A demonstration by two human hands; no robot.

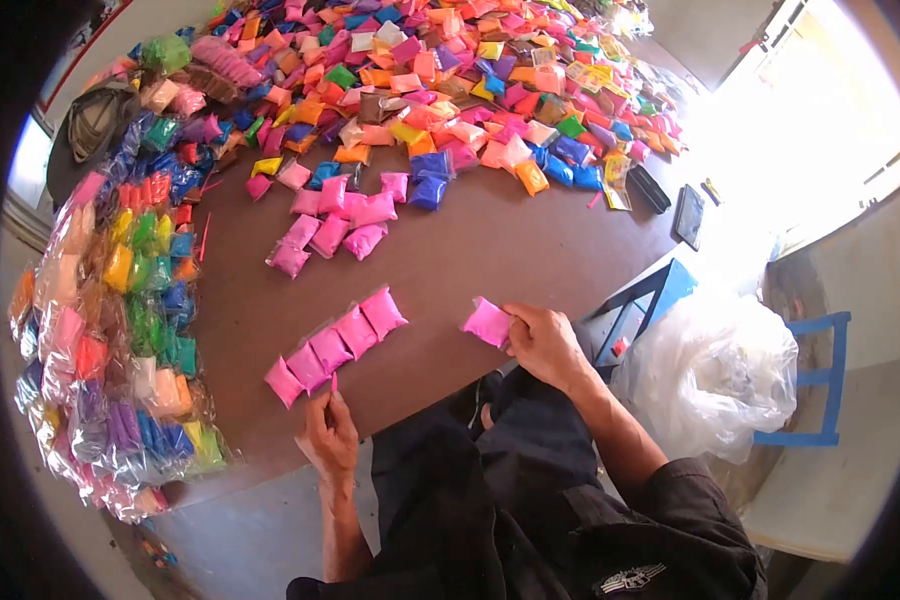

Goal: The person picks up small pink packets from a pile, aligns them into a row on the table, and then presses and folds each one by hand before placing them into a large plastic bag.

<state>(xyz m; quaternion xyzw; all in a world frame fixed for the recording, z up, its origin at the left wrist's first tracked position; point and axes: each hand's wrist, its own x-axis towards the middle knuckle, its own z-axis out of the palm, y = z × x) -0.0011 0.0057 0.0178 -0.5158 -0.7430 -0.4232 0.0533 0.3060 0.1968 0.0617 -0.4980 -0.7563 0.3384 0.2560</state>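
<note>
My right hand (545,345) pinches a small clear packet filled with pink material (487,322) by its right end, just above the table's front edge. To the left, my left hand (328,435) is closed at the front edge, with the tip of a thin pink stick (334,382) showing between thumb and finger. Just beyond that hand, several pink packets (331,348) lie side by side in a slanting row. Farther back sits a loose cluster of more pink packets (332,235).
A large heap of multicoloured packets (450,80) covers the back of the brown table (450,255). Bundled packets (120,330) line the left side. A phone (688,216) and black case (650,188) lie at right, near a white plastic bag (710,370) and blue chair (820,378).
</note>
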